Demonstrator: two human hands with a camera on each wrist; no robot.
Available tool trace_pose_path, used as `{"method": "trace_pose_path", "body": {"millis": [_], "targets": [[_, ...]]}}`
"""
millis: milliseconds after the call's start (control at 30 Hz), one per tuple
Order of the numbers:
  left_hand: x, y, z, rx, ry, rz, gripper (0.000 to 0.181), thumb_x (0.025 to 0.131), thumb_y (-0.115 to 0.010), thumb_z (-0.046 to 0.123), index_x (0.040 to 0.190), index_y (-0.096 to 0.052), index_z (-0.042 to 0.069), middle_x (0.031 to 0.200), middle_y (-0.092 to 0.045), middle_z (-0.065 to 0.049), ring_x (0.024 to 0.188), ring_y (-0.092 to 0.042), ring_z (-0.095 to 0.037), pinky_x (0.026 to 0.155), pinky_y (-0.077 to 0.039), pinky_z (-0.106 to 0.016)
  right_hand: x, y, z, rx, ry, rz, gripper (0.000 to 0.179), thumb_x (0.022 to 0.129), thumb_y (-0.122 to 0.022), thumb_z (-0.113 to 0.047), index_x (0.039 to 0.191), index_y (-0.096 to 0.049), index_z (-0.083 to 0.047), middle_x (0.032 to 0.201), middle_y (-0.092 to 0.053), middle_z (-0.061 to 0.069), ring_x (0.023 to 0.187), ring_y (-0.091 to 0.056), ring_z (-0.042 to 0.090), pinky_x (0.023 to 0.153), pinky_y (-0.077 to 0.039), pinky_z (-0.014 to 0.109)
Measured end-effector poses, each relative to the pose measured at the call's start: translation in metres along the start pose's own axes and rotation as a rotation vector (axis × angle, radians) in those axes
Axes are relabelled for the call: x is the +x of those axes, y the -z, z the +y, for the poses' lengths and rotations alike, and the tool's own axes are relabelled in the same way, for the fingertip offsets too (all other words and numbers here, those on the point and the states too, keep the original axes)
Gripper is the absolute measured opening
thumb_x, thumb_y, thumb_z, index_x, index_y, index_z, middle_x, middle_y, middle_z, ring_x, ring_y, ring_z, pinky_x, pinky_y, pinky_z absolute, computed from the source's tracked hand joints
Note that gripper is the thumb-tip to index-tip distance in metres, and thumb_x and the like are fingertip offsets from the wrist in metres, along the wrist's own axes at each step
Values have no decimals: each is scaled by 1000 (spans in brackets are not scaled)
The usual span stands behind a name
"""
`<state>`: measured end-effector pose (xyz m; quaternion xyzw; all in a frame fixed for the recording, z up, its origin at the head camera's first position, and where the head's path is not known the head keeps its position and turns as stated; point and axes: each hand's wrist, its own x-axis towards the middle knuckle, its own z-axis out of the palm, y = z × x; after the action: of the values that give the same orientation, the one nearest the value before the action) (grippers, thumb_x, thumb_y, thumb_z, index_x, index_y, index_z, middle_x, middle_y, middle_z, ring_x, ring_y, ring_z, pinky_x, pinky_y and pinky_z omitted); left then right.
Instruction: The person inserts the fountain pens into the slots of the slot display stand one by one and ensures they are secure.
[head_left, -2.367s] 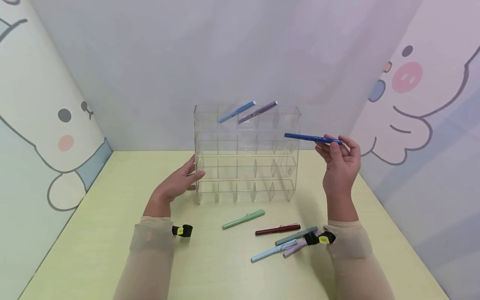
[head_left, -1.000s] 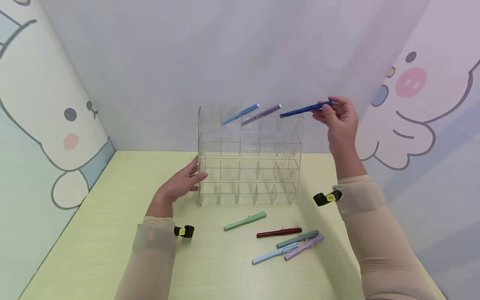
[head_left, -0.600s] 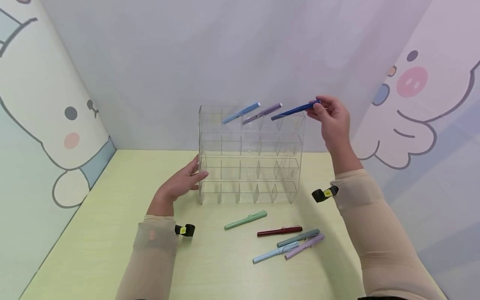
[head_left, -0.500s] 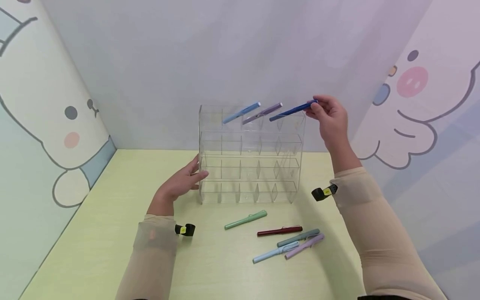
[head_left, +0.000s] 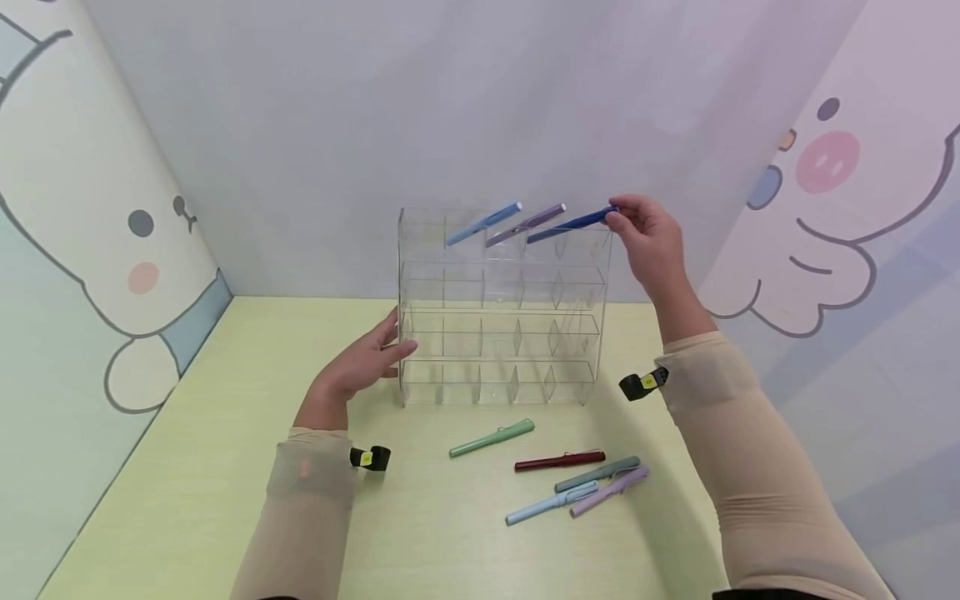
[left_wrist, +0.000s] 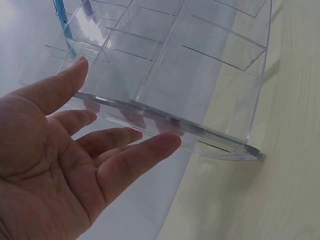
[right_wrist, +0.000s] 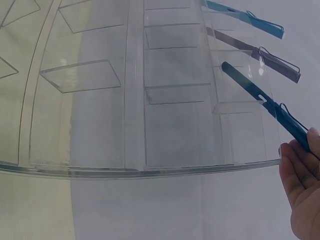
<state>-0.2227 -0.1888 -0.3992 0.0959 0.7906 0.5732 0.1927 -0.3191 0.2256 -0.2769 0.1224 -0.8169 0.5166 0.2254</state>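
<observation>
A clear acrylic display rack [head_left: 498, 360] with tiers of small compartments stands upright on the table. My left hand [head_left: 365, 360] rests against its left side, fingers nearly straight along the side panel and thumb at the front edge. My right hand [head_left: 654, 242] pinches a dark blue pen [head_left: 568, 227] by its clip end, at the rack's top right. This pen slants, its lower end over the top tier, as the right wrist view also shows the same pen [right_wrist: 250, 89]. Leaning in the top tier to its left are a purple pen [head_left: 527, 224] and a light blue pen [head_left: 483, 223].
In front of the rack lie a green pen [head_left: 491, 438] and a dark red pen [head_left: 558, 462]. Close together at their right are a grey-green pen [head_left: 596, 474], a pale blue pen [head_left: 551, 503] and a lilac pen [head_left: 609, 492]. A pale curtain [head_left: 315, 167] hangs behind the table.
My right hand has risen from beside the rack to its top right, then shifted left, bringing the dark blue pen over the top tier. The left hand has stayed at the rack's side.
</observation>
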Motion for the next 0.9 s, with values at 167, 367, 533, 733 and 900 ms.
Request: {"method": "trace_pose_path", "body": {"millis": [167,367,533,733,900], "targets": [[8,2,-13,3,-6,2,81,100,-53,44,156,7,42,166,-3,-7,126,-51,-50,115,-20,-64,0,-3,-1,-94,23,0,36,95,-64,-32,123,-67,-9,95,-66,-5,89,-59,5,78,-46,17],[8,3,-16,5,-22,2,82,97,-56,50,153,4,48,166,-5,-5,126,-52,-47,115,-21,-64,-1,-7,-1,-129,17,-5,38,96,-62,-36,125,-66,-12,100,-64,0,90,-56,8,77,-44,19],[9,2,-16,5,-39,3,83,96,-57,51,154,3,47,166,-5,-6,129,-50,-45,114,-25,-63,-2,-9,0,-156,22,1,38,97,-60,-37,126,-65,-13,101,-61,-2,91,-54,9,78,-43,19],[10,2,-15,-5,-49,2,82,99,-55,44,157,3,42,165,-7,-2,134,-46,-42,113,-29,-61,-1,-11,0,-167,27,-2,40,97,-60,-41,125,-65,-14,106,-66,4,92,-57,7,80,-44,20],[8,2,-14,-4,-40,3,82,99,-55,46,156,3,42,166,-7,-5,130,-49,-46,114,-25,-63,-2,-12,3,-183,23,-25,42,96,-60,-44,127,-64,-16,110,-71,7,97,-62,9,83,-45,23]]}}
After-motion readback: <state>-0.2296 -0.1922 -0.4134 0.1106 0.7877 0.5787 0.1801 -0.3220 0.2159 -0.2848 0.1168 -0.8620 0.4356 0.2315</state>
